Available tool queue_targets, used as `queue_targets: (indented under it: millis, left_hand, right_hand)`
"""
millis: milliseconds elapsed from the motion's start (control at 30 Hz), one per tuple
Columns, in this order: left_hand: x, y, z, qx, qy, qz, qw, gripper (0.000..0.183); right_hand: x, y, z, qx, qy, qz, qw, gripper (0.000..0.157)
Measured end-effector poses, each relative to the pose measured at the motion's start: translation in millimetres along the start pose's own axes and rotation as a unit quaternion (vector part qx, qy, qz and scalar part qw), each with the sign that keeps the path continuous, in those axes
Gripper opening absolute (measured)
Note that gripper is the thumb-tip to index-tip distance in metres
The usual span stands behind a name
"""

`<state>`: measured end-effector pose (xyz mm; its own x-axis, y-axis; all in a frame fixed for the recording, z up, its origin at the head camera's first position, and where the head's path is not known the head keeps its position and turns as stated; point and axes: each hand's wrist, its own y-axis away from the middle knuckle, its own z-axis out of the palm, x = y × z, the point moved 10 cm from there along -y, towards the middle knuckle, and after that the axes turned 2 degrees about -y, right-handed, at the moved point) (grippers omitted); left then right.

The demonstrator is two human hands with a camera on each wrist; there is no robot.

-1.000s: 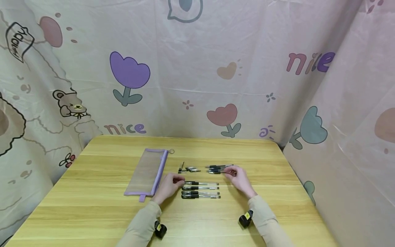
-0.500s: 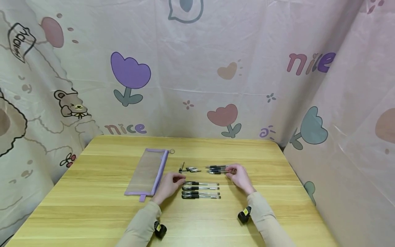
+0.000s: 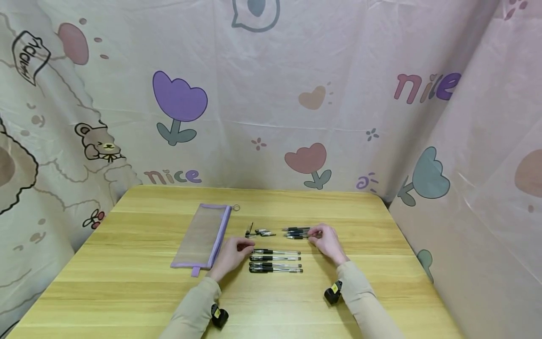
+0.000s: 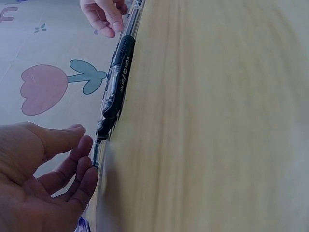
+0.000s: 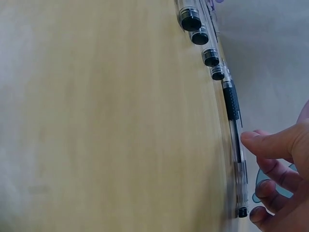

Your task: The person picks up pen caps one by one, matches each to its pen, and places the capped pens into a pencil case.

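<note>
Several capped black gel pens [image 3: 275, 258] lie in a column of rows on the table. My left hand [image 3: 230, 255] is beside their capped ends, fingers loosely bent; the left wrist view shows the thumb and fingertips [image 4: 86, 142] with nothing visible between them. Farther back are several uncapped pens [image 3: 296, 234], side by side. Over their right-hand ends hovers my right hand [image 3: 327, 242], which hides those ends in the head view. From the right wrist, the thumb [image 5: 253, 138] appears apart from the fingers, its tip close to a clear pen barrel [image 5: 236, 140].
Small black-and-clear pen caps [image 3: 264, 232] lie in a loose group left of the uncapped pens. A mesh zip pouch [image 3: 199, 235] with purple edging rests to the left, a metal ring [image 3: 236, 207] at its far corner. Printed curtains surround the wooden table [image 3: 271, 306].
My right hand and forearm have shifted slightly leftward and away, staying at the uncapped pens. The left hand stays almost still, and the rows of capped pens look the same.
</note>
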<state>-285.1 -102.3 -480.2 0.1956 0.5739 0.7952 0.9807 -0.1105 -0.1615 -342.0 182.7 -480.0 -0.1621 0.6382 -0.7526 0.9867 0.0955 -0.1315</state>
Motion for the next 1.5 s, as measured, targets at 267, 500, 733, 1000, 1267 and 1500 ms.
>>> queue_targets:
  millis: [267, 500, 733, 1000, 1267, 1500]
  left_hand:
    - [-0.8, 0.3, 0.4, 0.000, 0.002, 0.006, 1.0000, 0.012]
    - [2.8, 1.7, -1.0, 0.010, -0.005, 0.032, 0.9994, 0.012]
    - [-0.6, 0.4, 0.1, 0.004, 0.008, 0.019, 0.9998, 0.012]
    - [-3.6, 0.0, 1.1, -0.001, 0.009, -0.002, 1.0000, 0.013]
    - [-3.5, -0.2, 0.6, 0.000, 0.009, 0.003, 1.0000, 0.013]
    - [-5.1, 0.5, 0.4, 0.000, 0.011, -0.002, 0.9999, 0.013]
  right_hand:
    - [-0.2, -1.6, 2.1, 0.000, 0.005, -0.002, 1.000, 0.014]
    - [0.6, -2.8, 4.0, 0.000, 0.023, -0.004, 1.000, 0.013]
    - [0.8, -4.3, 6.4, -0.004, 0.024, 0.000, 1.000, 0.011]
    - [1.7, -5.7, 7.2, -0.001, 0.037, 0.002, 0.999, 0.011]
    - [0.4, -7.4, 8.4, -0.007, 0.052, -0.002, 0.999, 0.012]
    - [1.5, -7.8, 9.5, -0.015, 0.061, 0.005, 0.998, 0.011]
